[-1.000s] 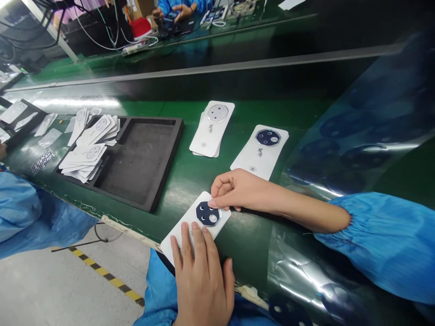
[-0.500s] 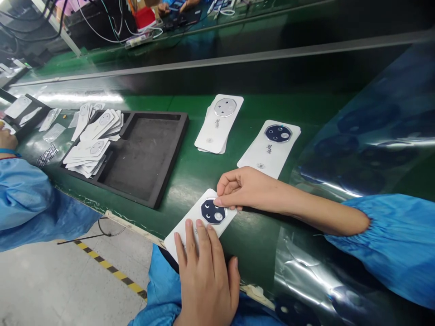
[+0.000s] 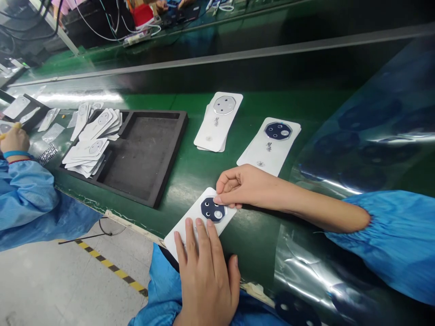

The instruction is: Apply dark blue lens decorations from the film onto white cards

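A white phone back cover [image 3: 190,226] lies at the near edge of the green belt [image 3: 190,167]. A dark octagonal camera lens piece [image 3: 212,209] sits on its upper end. My left hand [image 3: 205,276] lies flat on the cover's lower half, fingers stretched out. My right hand [image 3: 244,186] reaches in from the right with curled fingers, and its fingertips pinch or press the lens piece's upper right edge. Both sleeves are blue.
A black foam tray [image 3: 149,154] holds a pile of white covers [image 3: 91,145]. Two further cover stacks [image 3: 217,124], [image 3: 268,147] lie behind my hands. Shiny film with dark lens pieces [image 3: 367,131] spreads at right. A co-worker's hand and sleeve [image 3: 15,145] are at left.
The view has shifted slightly. My hands have stayed on the cover and lens piece. The co-worker's hand at far left has come further into view.
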`<state>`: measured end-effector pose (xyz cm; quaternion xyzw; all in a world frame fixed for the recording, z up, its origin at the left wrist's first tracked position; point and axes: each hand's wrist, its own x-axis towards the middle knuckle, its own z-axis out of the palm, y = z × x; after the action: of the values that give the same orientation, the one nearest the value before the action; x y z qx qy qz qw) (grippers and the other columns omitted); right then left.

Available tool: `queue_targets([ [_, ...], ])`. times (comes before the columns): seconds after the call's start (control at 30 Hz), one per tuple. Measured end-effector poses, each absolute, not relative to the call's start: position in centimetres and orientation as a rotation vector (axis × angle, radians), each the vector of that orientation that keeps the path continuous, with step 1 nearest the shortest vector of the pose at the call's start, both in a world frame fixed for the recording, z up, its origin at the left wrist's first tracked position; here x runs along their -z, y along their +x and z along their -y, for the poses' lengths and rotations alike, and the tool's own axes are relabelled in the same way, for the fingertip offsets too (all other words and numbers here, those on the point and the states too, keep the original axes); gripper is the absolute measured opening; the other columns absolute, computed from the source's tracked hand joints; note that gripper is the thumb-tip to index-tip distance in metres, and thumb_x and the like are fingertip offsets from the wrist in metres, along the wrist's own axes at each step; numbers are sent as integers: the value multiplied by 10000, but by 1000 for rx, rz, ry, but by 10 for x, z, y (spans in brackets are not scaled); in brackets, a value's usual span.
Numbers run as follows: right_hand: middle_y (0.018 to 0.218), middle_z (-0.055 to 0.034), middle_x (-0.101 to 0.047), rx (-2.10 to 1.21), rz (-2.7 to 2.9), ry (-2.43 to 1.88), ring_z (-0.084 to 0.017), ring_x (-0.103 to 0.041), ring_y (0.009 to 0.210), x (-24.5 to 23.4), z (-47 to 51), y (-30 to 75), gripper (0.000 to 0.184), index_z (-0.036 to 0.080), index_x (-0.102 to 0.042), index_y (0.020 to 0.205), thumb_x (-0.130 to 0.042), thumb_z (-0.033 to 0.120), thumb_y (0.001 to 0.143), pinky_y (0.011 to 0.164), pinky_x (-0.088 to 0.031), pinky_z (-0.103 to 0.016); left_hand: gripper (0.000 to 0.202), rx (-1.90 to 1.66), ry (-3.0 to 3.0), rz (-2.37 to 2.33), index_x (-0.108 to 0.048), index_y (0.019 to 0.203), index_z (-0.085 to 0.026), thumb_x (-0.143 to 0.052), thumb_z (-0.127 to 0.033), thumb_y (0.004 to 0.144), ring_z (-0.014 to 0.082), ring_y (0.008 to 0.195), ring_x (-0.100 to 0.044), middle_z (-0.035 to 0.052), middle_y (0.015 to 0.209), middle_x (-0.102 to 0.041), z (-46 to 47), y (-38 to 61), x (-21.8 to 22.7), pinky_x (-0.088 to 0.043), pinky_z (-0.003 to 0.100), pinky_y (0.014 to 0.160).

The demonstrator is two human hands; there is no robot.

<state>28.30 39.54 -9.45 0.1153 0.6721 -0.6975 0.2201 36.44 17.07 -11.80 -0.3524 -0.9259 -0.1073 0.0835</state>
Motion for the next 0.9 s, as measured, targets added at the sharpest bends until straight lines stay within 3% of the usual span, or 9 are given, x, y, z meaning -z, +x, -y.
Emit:
queue_targets([
  [0.37,612,-10,-657,1960,-1830,320,-130,-595,528,95,-394,283,292,168,-672,736,-912,290,623,475,-483,-207,645,307,-1060,2775,-214,1590,-22,-398,-298,1037,434,1486,-236,211,1569,-351,-171,363,118,-178,612,1208],
  [0.9,629,-17,-672,1930,-1841,312,-138,-621,560,93,-396,283,308,156,-669,766,-914,286,631,499,-501,-196,557,321,-1062,2744,-376,1502,22,-395,-293,1044,457,1460,-272,214,1528,-404,-174,362,117,-166,585,1207],
])
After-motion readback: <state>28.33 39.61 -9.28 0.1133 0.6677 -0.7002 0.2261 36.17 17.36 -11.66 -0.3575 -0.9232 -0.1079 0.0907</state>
